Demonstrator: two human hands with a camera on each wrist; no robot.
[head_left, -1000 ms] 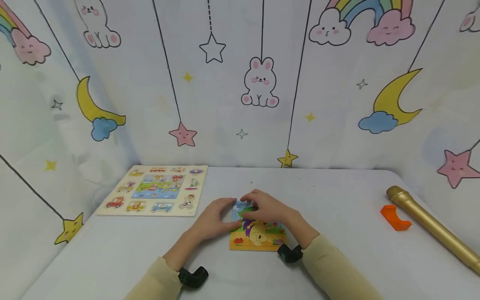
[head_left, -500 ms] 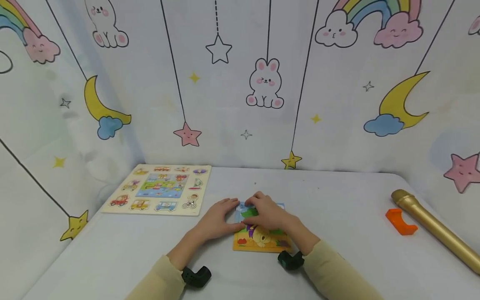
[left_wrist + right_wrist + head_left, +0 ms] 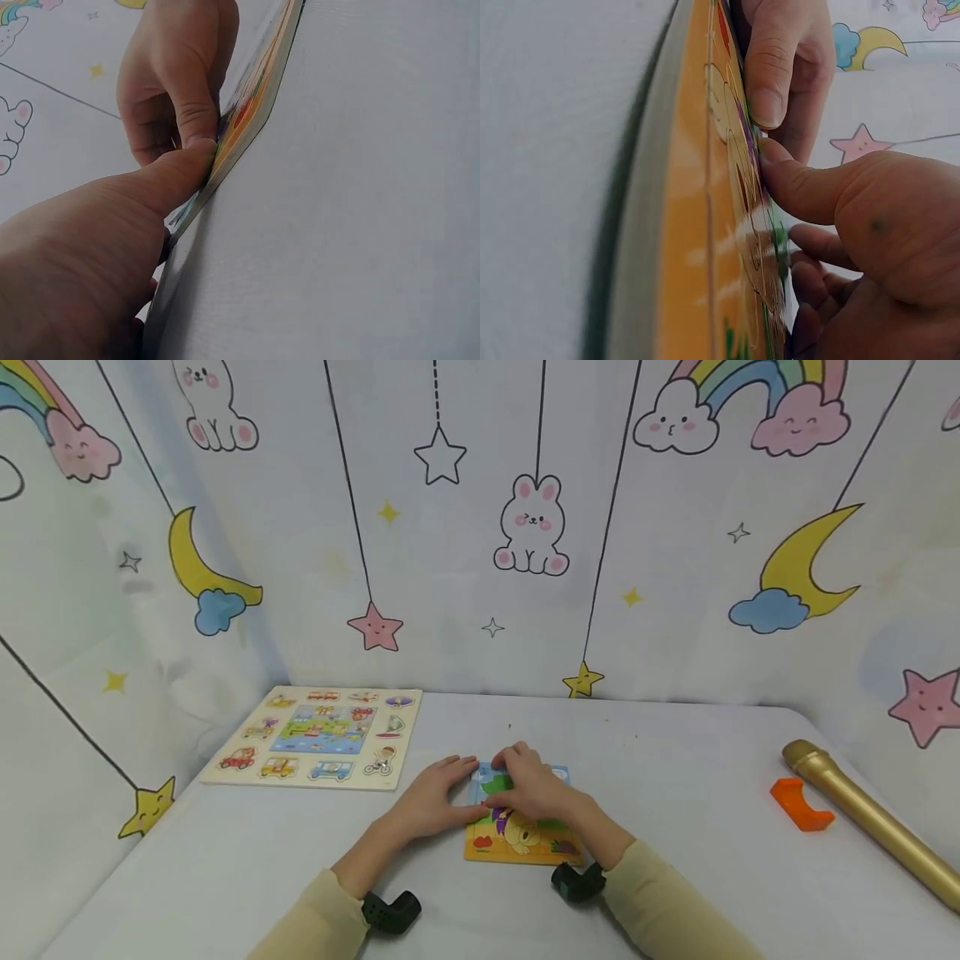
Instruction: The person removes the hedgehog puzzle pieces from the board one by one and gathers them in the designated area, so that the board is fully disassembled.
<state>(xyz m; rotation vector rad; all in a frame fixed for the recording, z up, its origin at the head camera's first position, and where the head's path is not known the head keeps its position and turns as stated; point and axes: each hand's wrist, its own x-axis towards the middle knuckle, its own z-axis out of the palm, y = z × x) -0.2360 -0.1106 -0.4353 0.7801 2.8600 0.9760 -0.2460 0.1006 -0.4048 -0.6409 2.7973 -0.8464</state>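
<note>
Backdrop (image 3: 450, 552) of white cloth, printed with rabbits (image 3: 532, 531), stars (image 3: 376, 627) and moons (image 3: 798, 568); before it, one white-covered table (image 3: 660, 827).

Principal item: rectangular picture puzzle (image 3: 542, 835), lying near the middle of the table, partly covered by two hands. Left hand (image 3: 431, 797): at the puzzle's left edge, spread wide, fingers toward the far corner, thumb laid over the picture. Right hand (image 3: 534, 787): over the upper half, fingers bent, thumb and forefinger a little apart with tips at the surface (whether they hold a loose piece, cannot tell). Thumb tips of both hands close together.

Appearance of puzzle: glossy face; blue along the far side, green midway, orange along the near side; yellow cartoon figure (image 3: 739, 165) beside purple; red shape at lower left; fine line parallel to the near side; pale board edge.

Also present: vehicle puzzle board (image 3: 378, 731), far left; gold microphone (image 3: 873, 824) with curved orange piece (image 3: 795, 808) just beside it, right; cream sleeves (image 3: 667, 902) on both arms.
</note>
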